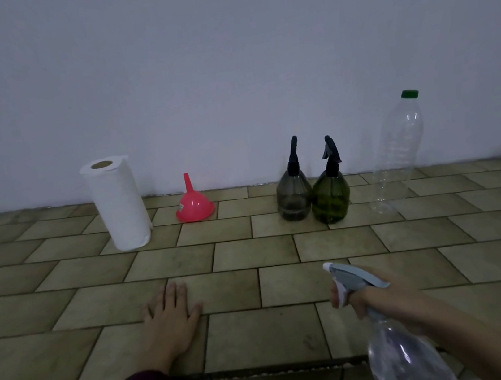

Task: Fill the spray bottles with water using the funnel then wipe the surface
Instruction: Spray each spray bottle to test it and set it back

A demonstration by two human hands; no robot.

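My right hand (386,299) grips the neck of a clear spray bottle (401,359) with a pale blue and white trigger head, held above the front of the tiled surface (257,286). My left hand (170,315) lies flat on the tiles, fingers spread, holding nothing. Against the wall stand a grey spray bottle (293,193) and a green spray bottle (331,197), side by side, both with black heads. A pink funnel (194,206) sits upside down to their left. A clear water bottle (396,155) with a green cap stands at the right.
A white paper towel roll (120,206) stands upright at the left, near the wall. A plain pale wall rises behind all the objects. The tiled surface has a front edge just below my hands.
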